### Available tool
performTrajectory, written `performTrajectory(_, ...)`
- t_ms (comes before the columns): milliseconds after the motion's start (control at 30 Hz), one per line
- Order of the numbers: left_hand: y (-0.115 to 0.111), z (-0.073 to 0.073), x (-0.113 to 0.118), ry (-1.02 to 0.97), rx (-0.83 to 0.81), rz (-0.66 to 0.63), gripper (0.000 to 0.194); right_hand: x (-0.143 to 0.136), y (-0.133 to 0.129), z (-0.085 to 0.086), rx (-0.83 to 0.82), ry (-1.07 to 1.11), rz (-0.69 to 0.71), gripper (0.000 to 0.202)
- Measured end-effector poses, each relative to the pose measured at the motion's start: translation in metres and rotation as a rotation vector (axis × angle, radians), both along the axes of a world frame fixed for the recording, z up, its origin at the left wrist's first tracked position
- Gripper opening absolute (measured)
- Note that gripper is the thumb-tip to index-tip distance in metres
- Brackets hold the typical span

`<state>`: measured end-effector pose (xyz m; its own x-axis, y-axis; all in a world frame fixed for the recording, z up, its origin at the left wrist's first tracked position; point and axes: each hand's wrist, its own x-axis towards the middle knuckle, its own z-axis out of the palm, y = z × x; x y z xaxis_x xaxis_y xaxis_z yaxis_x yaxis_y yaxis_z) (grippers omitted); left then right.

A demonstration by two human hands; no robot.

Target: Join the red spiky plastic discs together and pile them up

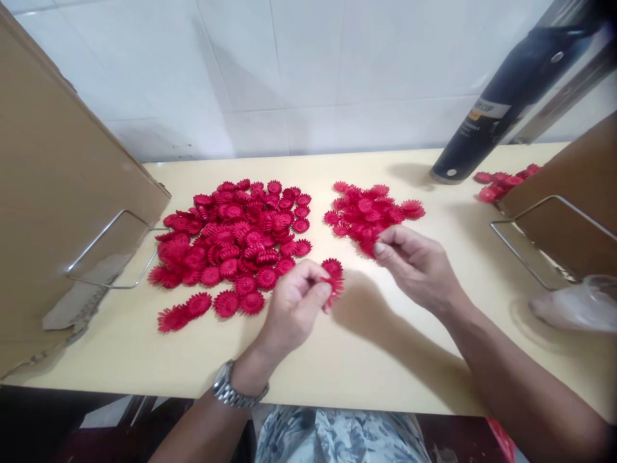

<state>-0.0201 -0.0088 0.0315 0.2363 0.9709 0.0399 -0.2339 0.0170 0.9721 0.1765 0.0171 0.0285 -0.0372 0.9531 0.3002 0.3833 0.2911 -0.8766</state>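
My left hand (299,305) pinches a red flower-shaped piece (336,290) with toothed petals between thumb and fingers, above the table. Just behind it is another red toothed disc (331,267); whether the two touch I cannot tell. At the near edge of a smaller heap of thin red flower-shaped pieces (365,207), my right hand (414,263) has thumb and forefinger closed on a blurred red piece (368,248). Left of both hands spreads a larger pile of thicker red discs (241,231). A few looser pieces (184,312) lie at that pile's near side.
Cardboard panels stand at left (62,193) and right (569,186), each with a bent wire (523,214) beside it. A dark bottle (501,109) stands at the back right near more red pieces (504,184). Crumpled clear plastic (578,305) lies on the right. A tiled wall (308,77) closes the back.
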Motion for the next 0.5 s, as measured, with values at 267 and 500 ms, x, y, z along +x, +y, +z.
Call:
performTrajectory(267, 0.068, 0.001, 0.022, 0.549, 0.144, 0.092, 0.005, 0.003, 0.007, -0.007, -0.251, 0.417, 0.116, 0.030)
performTrajectory(500, 0.045, 0.015, 0.028, 0.392, 0.092, -0.130, 0.021, 0.000, 0.007, -0.006, -0.420, 0.625, 0.270, 0.033)
